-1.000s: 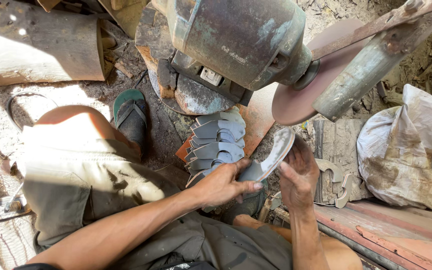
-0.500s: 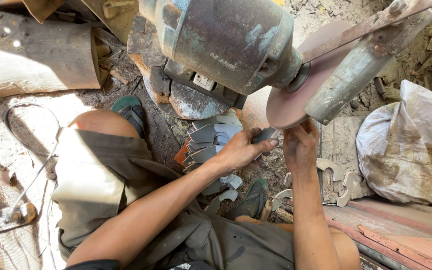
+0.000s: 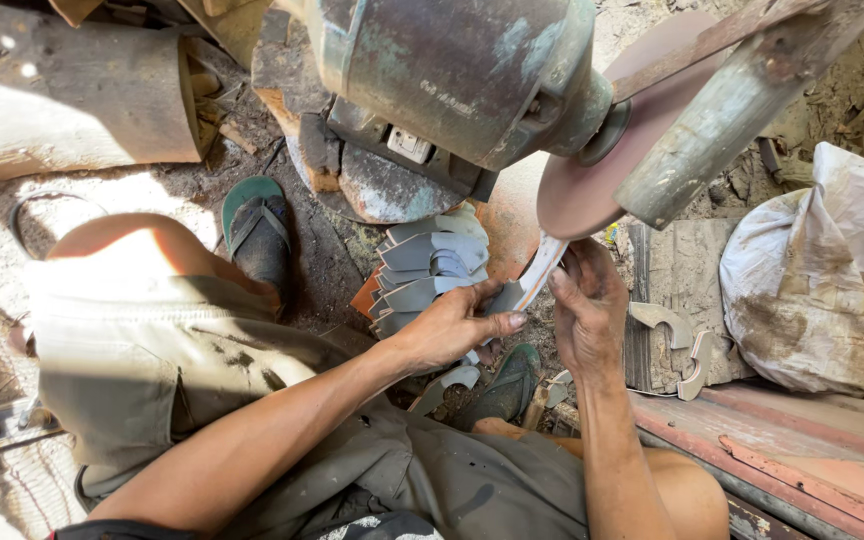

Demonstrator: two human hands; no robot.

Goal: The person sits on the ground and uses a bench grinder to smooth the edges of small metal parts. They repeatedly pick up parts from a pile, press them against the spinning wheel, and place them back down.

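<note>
A curved metal blade blank [image 3: 535, 272] is pinched between both my hands. My left hand [image 3: 449, 330] grips its lower end, my right hand [image 3: 587, 305] its upper part. The blank's tip touches the lower rim of a reddish grinding wheel [image 3: 592, 170] on a big green-grey motor [image 3: 452, 70]. A stack of similar grey blade blanks [image 3: 427, 265] lies on the ground just behind my left hand.
A metal guard bar [image 3: 712, 130] crosses in front of the wheel. More cut blanks [image 3: 677, 335] lie on a board at right beside a dirty white sack [image 3: 817, 275]. Green sandals [image 3: 257, 230] sit on my feet. A log [image 3: 62, 90] lies far left.
Both hands have lifted the blank from near the stack up to the wheel's lower rim. The view has shifted a little.
</note>
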